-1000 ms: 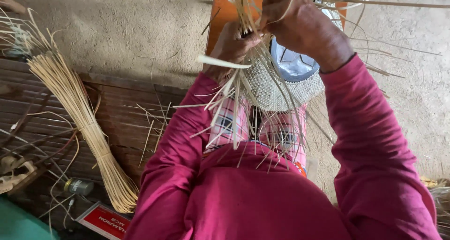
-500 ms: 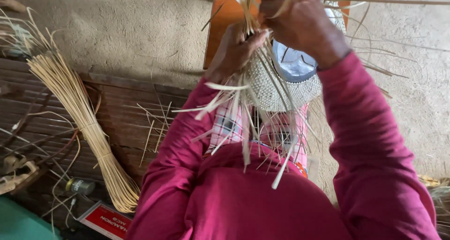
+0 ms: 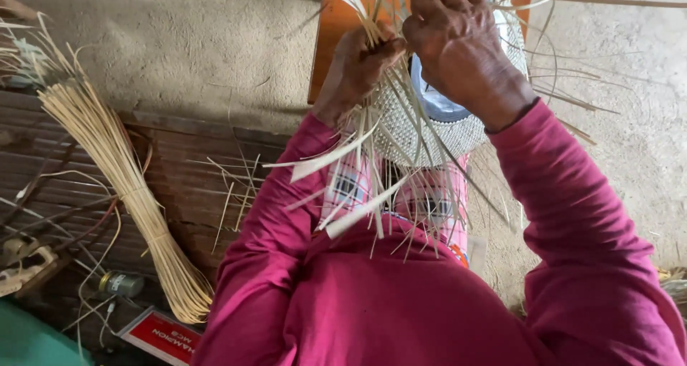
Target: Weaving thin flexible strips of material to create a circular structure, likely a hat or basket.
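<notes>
A half-woven pale straw basket (image 3: 408,133) rests over my lap, with many loose flat strips (image 3: 336,158) sticking out from its rim. A blue and white form (image 3: 435,103) sits inside it. My left hand (image 3: 356,69) pinches a bunch of upright strips at the basket's rim. Just to the right of it, my right hand (image 3: 458,47) curls its fingers around more strips, its knuckles facing me. The two hands almost touch. Both arms wear magenta sleeves (image 3: 565,201).
A tied bundle of long straw (image 3: 122,187) lies on a dark wooden slatted platform (image 3: 186,173) at the left. An orange board (image 3: 328,40) lies on the earthen floor (image 3: 200,44) behind the hands. A small can (image 3: 120,284) and a red box (image 3: 161,336) sit bottom left.
My right hand has turned and come down slightly, fingers now folded over the strips. My left hand rose a little. The loose strips below the basket swung to new angles.
</notes>
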